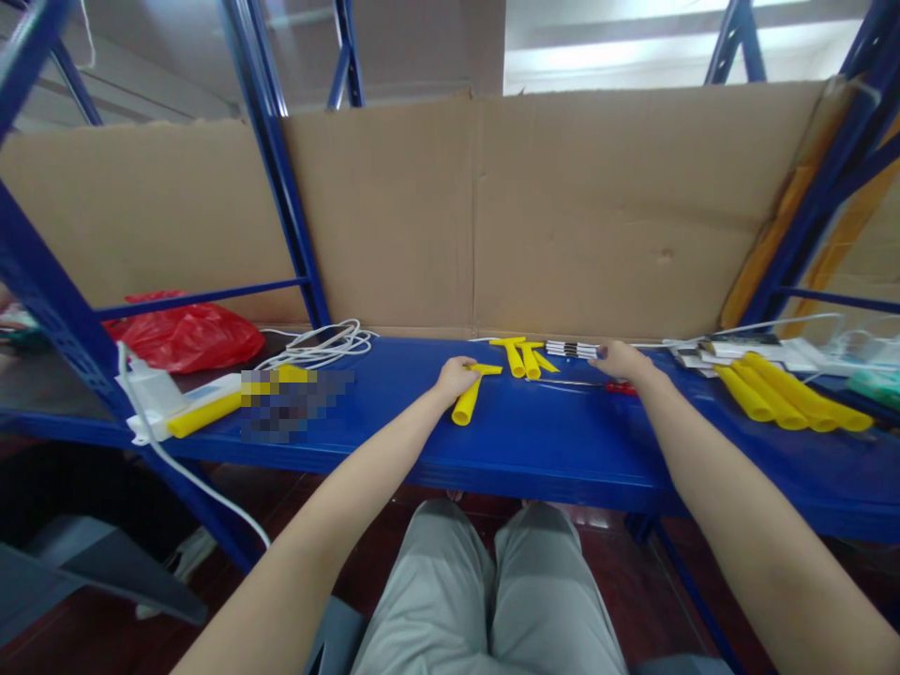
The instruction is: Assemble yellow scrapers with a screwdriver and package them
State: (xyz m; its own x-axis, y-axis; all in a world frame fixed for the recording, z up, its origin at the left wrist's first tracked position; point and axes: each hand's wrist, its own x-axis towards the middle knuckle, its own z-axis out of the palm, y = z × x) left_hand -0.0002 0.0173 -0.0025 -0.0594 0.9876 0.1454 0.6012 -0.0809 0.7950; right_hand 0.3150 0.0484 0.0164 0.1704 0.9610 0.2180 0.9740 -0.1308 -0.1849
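My left hand (pixel 457 379) is closed on one arm of a yellow T-shaped plastic handle (pixel 465 403), whose round tube points toward me on the blue shelf. Farther right, my right hand (pixel 624 362) has its fingertips pinched at the right end of a row of small white pieces with black marks (pixel 571 350); what is between them is too small to make out. Under that hand lies a screwdriver (pixel 620 387) with a red handle, its shaft pointing left. Between my hands rest two more yellow T-shaped handles (pixel 516 360) and a small yellow strip (pixel 545 362).
Several yellow tubes (pixel 791 398) lie at the right, before white packets (pixel 745 352). At the left are a power strip (pixel 203 394), coiled white cable (pixel 330 342) and a red bag (pixel 201 333). A cardboard wall (pixel 562 216) backs the blue shelf (pixel 562 459); blue posts (pixel 277 169) frame it.
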